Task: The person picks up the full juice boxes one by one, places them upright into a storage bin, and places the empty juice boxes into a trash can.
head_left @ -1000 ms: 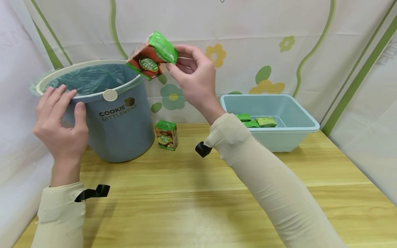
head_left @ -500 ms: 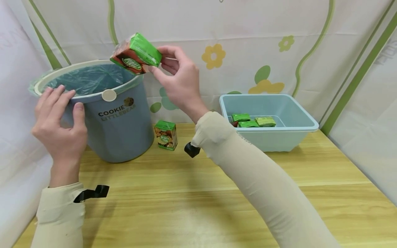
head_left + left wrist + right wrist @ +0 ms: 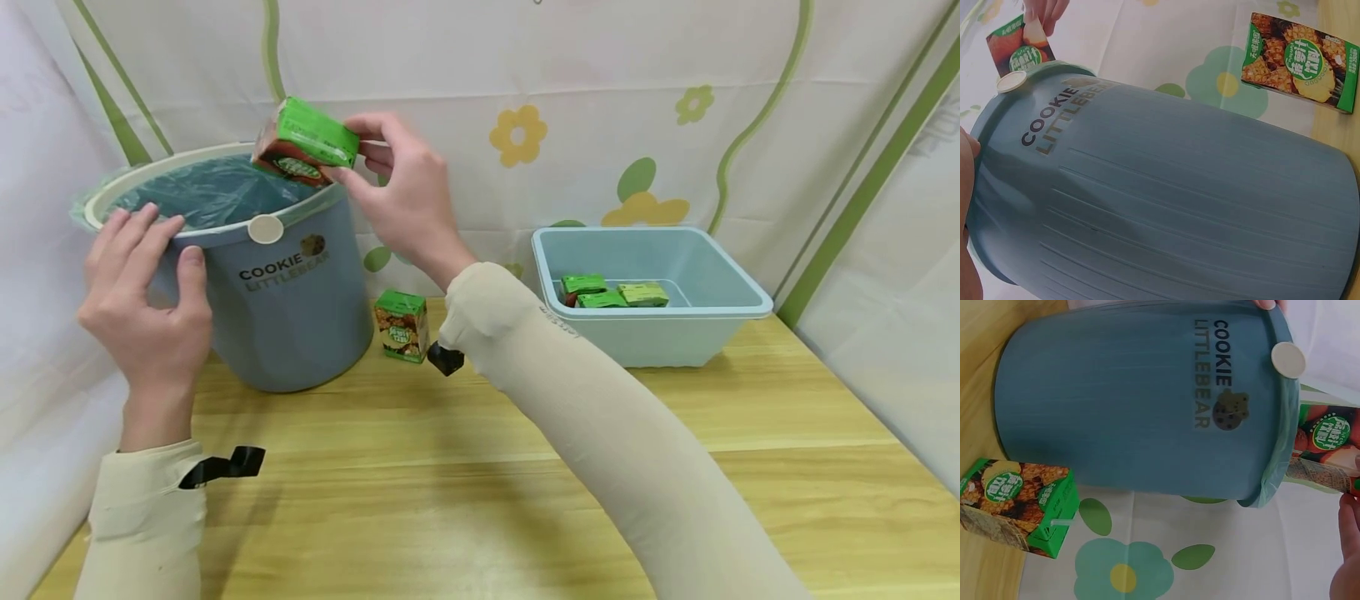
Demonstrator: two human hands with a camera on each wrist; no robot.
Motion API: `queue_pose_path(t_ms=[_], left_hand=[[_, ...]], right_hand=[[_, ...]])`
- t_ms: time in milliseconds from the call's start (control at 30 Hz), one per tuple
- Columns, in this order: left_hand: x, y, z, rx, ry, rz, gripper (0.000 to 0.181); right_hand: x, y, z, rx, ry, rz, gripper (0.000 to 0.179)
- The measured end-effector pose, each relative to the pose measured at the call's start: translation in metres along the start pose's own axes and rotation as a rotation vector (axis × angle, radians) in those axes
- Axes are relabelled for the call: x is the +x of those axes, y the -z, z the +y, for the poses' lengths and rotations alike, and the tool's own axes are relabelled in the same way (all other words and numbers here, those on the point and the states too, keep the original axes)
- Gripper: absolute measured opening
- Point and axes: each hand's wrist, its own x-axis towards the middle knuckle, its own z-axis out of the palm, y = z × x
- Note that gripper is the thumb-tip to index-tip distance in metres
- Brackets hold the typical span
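Note:
My right hand [image 3: 408, 187] pinches a juice box [image 3: 311, 137] with a green top and red fruit pictures. It tilts the box over the right part of the bucket's opening; the right wrist view shows the juice box [image 3: 1329, 434] beside the rim. The blue bucket [image 3: 292, 333] reads "COOKIE LITTLEBEAR" and is lined with a clear plastic bag [image 3: 225, 196]. My left hand [image 3: 153, 308] rests on the near left of the rim, fingers extended and thumb on the outer side. A pineapple juice box [image 3: 401, 327] stands upright on the table right of the bucket.
A light blue tub [image 3: 667, 333] stands at the back right with several green-topped boxes [image 3: 641, 293] inside. The wooden table [image 3: 337, 500] meets a white flowered cloth [image 3: 465, 50] behind. White cloth also hangs at both sides.
My right hand has moved left and slightly down, carrying the juice box from right of the bucket to over its opening. The left hand has stayed on the rim.

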Motion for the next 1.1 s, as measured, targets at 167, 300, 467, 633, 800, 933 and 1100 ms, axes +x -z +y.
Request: queue_pose_path(t_ms=[167, 300, 467, 633, 800, 933, 1100], left_hand=[[-0.001, 0.0, 0.001, -0.001, 0.004, 0.003, 0.036], [0.0, 0.001, 0.002, -0.006, 0.003, 0.012, 0.036], [0.0, 0.003, 0.002, -0.007, 0.01, 0.017, 0.036], [0.0, 0.005, 0.003, 0.001, 0.005, 0.016, 0.037], [0.001, 0.004, 0.004, -0.013, 0.009, 0.019, 0.037], [0.002, 0.004, 0.004, -0.006, 0.008, 0.015, 0.037], [0.002, 0.005, 0.003, 0.009, -0.001, 0.012, 0.038]], right_hand=[[0.002, -0.002, 0.001, -0.097, 0.044, -0.043, 0.043], [0.006, -0.004, 0.001, -0.179, 0.076, -0.086, 0.044], [0.008, -0.01, 0.001, -0.322, 0.12, -0.167, 0.044], [0.008, -0.017, 0.0, -0.421, 0.136, -0.195, 0.045], [0.006, -0.021, -0.002, -0.483, 0.106, -0.194, 0.044], [0.006, -0.023, -0.002, -0.506, 0.085, -0.197, 0.043], [0.007, -0.026, -0.004, -0.555, 0.057, -0.203, 0.046]])
